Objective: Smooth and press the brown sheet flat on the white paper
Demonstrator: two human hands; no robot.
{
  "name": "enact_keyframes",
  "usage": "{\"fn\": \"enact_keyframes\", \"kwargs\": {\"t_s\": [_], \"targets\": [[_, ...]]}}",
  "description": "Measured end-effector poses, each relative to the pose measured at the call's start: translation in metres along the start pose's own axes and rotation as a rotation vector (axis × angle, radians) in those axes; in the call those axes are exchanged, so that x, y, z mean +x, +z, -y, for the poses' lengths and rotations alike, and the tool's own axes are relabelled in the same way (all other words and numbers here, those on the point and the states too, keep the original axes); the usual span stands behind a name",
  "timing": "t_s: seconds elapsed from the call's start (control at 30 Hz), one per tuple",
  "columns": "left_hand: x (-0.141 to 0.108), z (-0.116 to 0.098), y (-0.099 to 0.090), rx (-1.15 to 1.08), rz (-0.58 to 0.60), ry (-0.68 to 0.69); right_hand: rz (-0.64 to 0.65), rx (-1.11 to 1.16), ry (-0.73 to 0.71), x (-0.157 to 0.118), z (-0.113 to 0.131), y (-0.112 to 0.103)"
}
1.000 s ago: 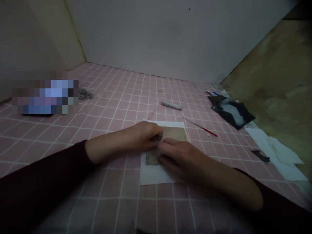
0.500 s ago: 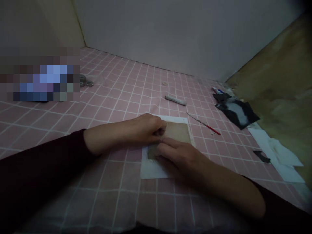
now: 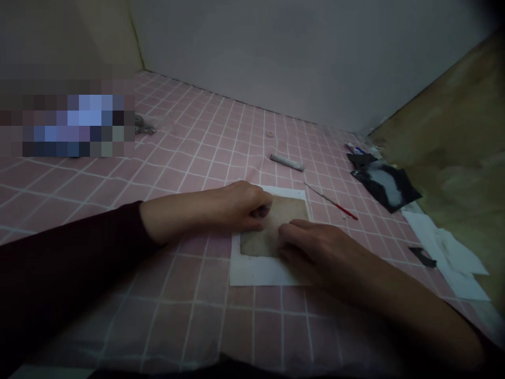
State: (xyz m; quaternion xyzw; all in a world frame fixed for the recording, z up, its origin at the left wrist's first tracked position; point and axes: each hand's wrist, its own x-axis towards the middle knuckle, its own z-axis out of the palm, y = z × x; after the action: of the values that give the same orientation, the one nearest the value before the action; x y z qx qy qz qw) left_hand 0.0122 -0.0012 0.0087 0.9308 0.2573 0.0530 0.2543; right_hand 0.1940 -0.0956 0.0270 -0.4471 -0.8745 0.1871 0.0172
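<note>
Head view: beige sheet point(image 3: 258, 244) — flat, side edges pointing forward, long axis unclear — beneath curled fingers point(image 3: 294, 234); grip cannot be told.

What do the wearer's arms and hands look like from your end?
The left hand and right hand are ungloved, with no watch visible. The left sleeve is dark, nearly black, ending on the forearm; the right sleeve barely shows.

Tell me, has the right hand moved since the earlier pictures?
Yes. Judged against the white paper beneath the hands, the right hand has shifted to the right, widening the gap from the left hand.
</note>
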Motion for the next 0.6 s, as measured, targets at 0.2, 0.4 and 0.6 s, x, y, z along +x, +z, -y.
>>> {"fn": "enact_keyframes", "kwargs": {"t_s": [0.2, 0.4, 0.6], "targets": [[0.0005, -0.0009, -0.0001, 0.011, 0.004, -0.037, -0.077, 0.017, -0.177, 0.002, 0.0038, 0.0094], [0.0004, -0.0014, -0.0021, 0.006, 0.022, -0.028, -0.059, 0.033, -0.022, -0.0027, 0.0001, 0.0051], [0.0006, -0.0011, -0.0015, 0.01, 0.017, -0.031, -0.018, 0.018, -0.064, -0.0059, 0.0027, 0.0041]]}}
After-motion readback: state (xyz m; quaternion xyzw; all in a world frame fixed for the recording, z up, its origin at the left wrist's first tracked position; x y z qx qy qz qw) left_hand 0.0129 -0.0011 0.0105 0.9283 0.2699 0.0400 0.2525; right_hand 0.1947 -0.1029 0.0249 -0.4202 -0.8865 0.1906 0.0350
